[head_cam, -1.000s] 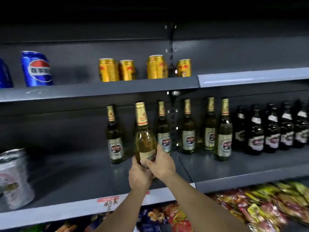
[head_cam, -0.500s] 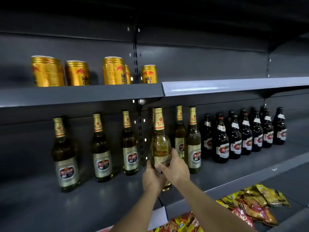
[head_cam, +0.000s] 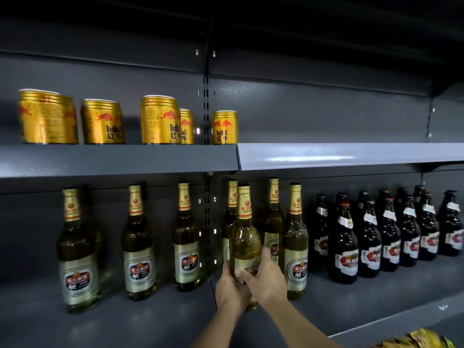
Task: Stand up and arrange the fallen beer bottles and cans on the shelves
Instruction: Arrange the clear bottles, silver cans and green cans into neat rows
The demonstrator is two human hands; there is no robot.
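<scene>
Pale beer bottle point(head_cam: 244, 244) upright, gripped between left hand point(head_cam: 232, 292), right hand point(head_cam: 267, 281)

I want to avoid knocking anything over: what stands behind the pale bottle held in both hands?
Behind the held bottle stands another gold-necked bottle; only its neck and left edge show, the rest is covered.

A: What can't you make out?
B: The held bottle's point(head_cam: 244, 237) label and base sit behind the left hand point(head_cam: 232, 292) and right hand point(head_cam: 267, 282). A gold can point(head_cam: 186, 126) is half hidden behind its neighbour.
A: Lower right of the frame?
B: Snack packets point(head_cam: 411, 340), cut by the edge. The dark bottles' point(head_cam: 344, 247) labels are blurred.
</scene>
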